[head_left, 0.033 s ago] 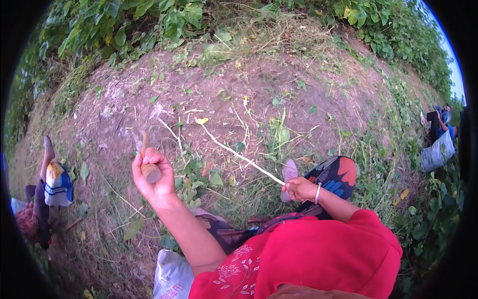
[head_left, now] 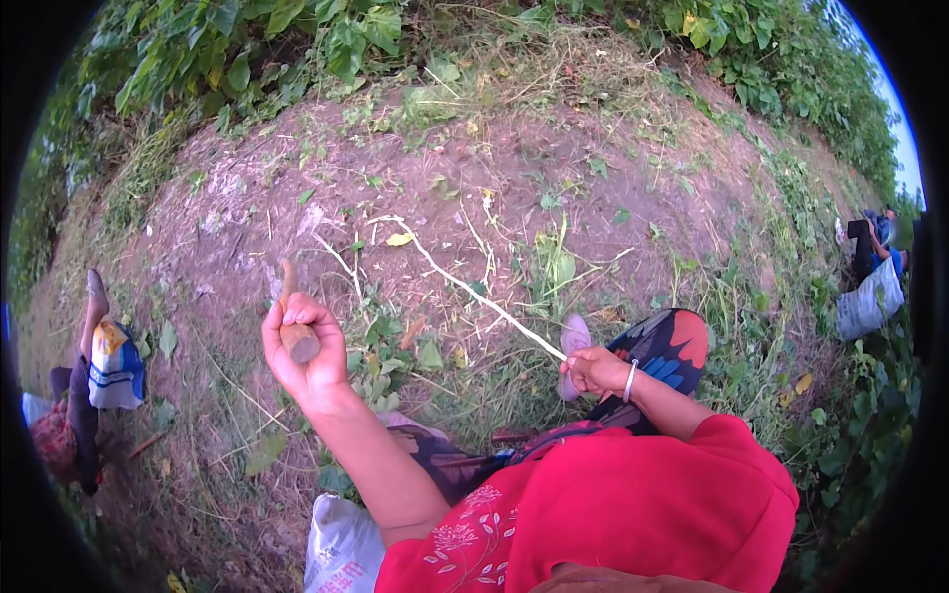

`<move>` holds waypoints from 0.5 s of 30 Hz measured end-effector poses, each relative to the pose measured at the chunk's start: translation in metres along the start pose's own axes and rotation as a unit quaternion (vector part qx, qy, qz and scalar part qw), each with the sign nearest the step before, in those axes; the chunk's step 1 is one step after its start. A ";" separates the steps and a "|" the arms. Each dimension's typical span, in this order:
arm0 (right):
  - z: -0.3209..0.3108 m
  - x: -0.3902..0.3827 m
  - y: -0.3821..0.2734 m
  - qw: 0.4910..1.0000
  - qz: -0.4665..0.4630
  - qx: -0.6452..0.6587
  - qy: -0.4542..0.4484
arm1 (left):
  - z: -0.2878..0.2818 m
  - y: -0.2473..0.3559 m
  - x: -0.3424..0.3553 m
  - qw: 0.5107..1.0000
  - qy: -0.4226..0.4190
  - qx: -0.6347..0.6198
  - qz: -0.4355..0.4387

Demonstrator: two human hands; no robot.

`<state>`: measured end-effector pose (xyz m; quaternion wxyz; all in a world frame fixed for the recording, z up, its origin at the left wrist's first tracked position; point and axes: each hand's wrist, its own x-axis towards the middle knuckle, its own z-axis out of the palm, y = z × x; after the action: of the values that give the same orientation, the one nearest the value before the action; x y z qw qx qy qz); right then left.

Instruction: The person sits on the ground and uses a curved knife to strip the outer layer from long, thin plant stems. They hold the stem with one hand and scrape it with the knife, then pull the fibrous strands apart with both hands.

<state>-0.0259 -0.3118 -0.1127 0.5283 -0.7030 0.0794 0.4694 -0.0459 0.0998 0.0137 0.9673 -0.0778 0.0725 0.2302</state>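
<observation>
stem in hand, tool raised, most of the ground untouched

head view: the left hand (head_left: pixel 301 351) is lifted, its fingers closed around a short wooden handle (head_left: pixel 297 331); whatever blade it carries is hidden behind the hand, so i cannot tell its shape. the right hand (head_left: pixel 596 373), with a pale bangle at the wrist, has its fingers pinched shut on the near end of a long thin pale stem (head_left: pixel 474 290). the stem runs up and away to the left over the bare dirt patch (head_left: pixel 514 168), its far end lying near a yellow leaf (head_left: pixel 399 239).

as a judgement, the work looks early to midway: the stem is pulled taut and held, but it appears whole, with no cut showing along its length. small green weeds (head_left: pixel 554 262) stand in the soil just beside the stem, and no gathered pile is visible. a white sack (head_left: pixel 341 544) lies by the person's knee; what it holds cannot be seen. other people sit well apart at the left and right edges.
</observation>
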 end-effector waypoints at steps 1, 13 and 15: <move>-0.002 0.004 -0.002 0.999 -0.013 0.030 0.020 | 0.002 -0.001 -0.001 1.000 0.011 0.001 0.007; -0.022 0.089 -0.022 0.985 0.005 -0.104 0.135 | 0.000 0.007 -0.003 1.000 -0.001 -0.024 -0.020; -0.015 0.083 -0.028 0.982 0.005 -0.129 0.135 | 0.002 0.009 -0.005 0.999 -0.006 -0.025 -0.019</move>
<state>0.0457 -0.2803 -0.1561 0.4151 -0.8217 0.0922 0.3794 -0.0544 0.1054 0.0155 0.9696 -0.1018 0.0597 0.2142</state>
